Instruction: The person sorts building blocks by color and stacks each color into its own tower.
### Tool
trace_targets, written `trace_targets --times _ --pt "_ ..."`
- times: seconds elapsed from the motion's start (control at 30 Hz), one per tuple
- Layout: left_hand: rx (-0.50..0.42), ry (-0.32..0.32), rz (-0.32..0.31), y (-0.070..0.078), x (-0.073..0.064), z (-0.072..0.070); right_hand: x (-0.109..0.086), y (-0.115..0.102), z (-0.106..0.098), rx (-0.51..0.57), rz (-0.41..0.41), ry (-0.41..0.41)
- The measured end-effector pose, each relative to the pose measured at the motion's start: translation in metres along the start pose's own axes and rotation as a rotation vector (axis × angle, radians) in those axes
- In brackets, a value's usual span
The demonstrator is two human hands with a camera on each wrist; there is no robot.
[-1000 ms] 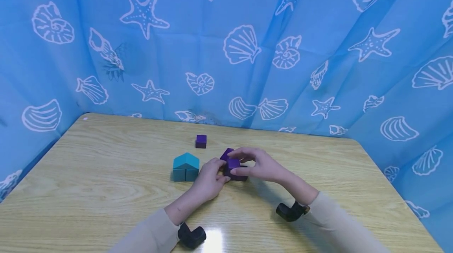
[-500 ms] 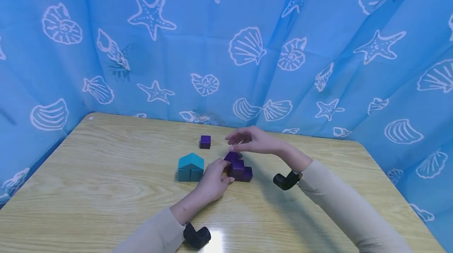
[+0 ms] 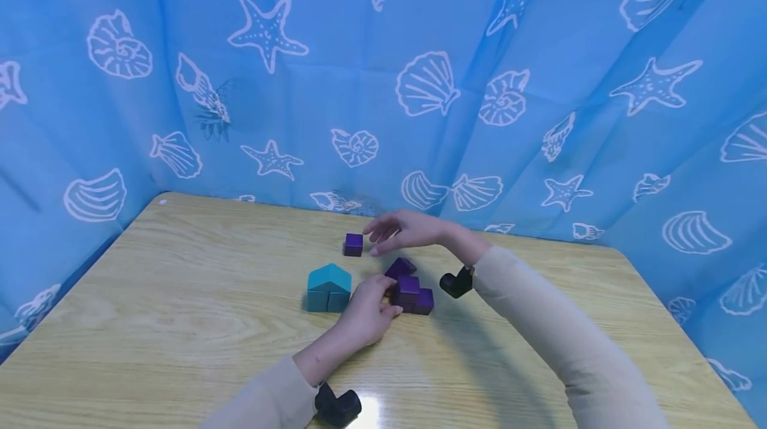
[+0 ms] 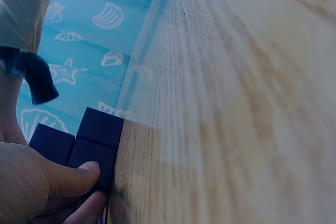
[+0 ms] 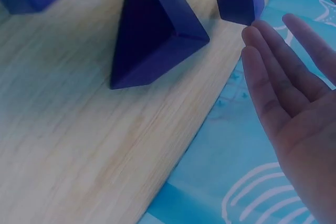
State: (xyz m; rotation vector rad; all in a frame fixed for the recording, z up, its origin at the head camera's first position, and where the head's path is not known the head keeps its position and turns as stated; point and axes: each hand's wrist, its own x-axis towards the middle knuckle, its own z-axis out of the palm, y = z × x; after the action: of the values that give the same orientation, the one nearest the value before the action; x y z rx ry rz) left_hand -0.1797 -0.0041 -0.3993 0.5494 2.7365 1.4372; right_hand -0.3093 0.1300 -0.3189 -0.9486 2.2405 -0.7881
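Three purple cubes stand together right of centre. Two sit side by side on the table, and an upper cube (image 3: 409,284) rests on top. My left hand (image 3: 367,312) pinches the lower left cube (image 4: 93,153) between thumb and fingers, beside the lower right cube (image 4: 101,125). Just behind them lies a purple triangular block (image 3: 402,266), its sloped faces clear in the right wrist view. My right hand (image 3: 410,229) is above the table, fingers extended and holding nothing. Its fingertips are close to a single purple cube (image 3: 354,244) farther back.
Left of my left hand stands a teal house shape (image 3: 329,288), a triangular block on two cubes. A blue shell-print curtain (image 3: 353,96) hangs behind the wooden table (image 3: 210,296).
My right hand lets go of the upper cube, lifts away, and moves back and left toward the single purple cube. My left hand keeps its hold at the cubes.
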Motion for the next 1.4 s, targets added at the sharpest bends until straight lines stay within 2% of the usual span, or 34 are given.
trace_targets --times 0.3,0.5,0.67,0.87,1.1,1.4 --pt "-0.007 -0.021 -0.041 0.000 -0.001 0.002 0.017 0.006 0.000 0.028 0.012 -0.050" --pt "0.009 -0.026 -0.011 -0.001 -0.003 0.004 0.030 0.015 -0.003 0.055 0.022 -0.139" --pt "0.009 -0.026 0.000 0.000 -0.003 0.003 0.041 0.020 -0.004 0.060 0.032 -0.173" --pt "0.006 -0.017 0.017 0.001 -0.001 0.003 0.049 0.022 -0.005 0.042 0.023 -0.178" --pt "-0.002 -0.032 -0.003 0.003 0.000 0.000 0.055 0.022 -0.002 0.046 -0.065 -0.197" --pt "0.015 -0.019 -0.004 -0.001 0.001 0.000 0.058 0.025 0.002 0.045 -0.108 -0.157"
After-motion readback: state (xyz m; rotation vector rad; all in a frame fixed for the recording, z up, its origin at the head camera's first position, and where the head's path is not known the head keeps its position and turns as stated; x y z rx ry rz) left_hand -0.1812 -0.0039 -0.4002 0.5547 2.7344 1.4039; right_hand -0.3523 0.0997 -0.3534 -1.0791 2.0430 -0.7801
